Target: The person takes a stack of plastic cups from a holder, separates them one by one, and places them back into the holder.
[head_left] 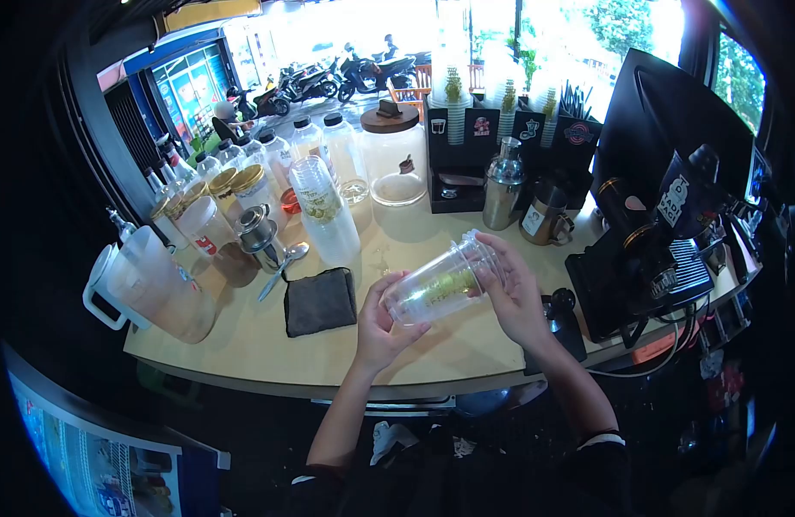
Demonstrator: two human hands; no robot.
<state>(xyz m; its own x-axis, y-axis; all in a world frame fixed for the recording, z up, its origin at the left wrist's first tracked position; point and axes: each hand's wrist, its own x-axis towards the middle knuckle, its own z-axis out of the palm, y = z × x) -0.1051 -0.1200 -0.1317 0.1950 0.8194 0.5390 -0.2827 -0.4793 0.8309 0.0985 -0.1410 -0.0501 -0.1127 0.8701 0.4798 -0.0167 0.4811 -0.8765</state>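
Observation:
Clear plastic cups (439, 289) with gold-green print lie tilted between my two hands above the counter; several rims at the right end suggest they are nested. My left hand (385, 326) grips the base end, thumb below it. Around the rim end, my right hand (513, 291) is closed. A taller stack of similar cups (327, 220) stands upright on the counter, left of my hands. Close to my left hand lies a folded dark cloth (321, 302), with a metal spoon (283, 269) beside it.
On the left of the wooden counter (268, 358) stand a pitcher (161, 289), a metal pot (260, 237) and several bottles. Behind are a lidded glass jar (394, 164) and a shaker (504, 189). A coffee machine (647, 267) occupies the right.

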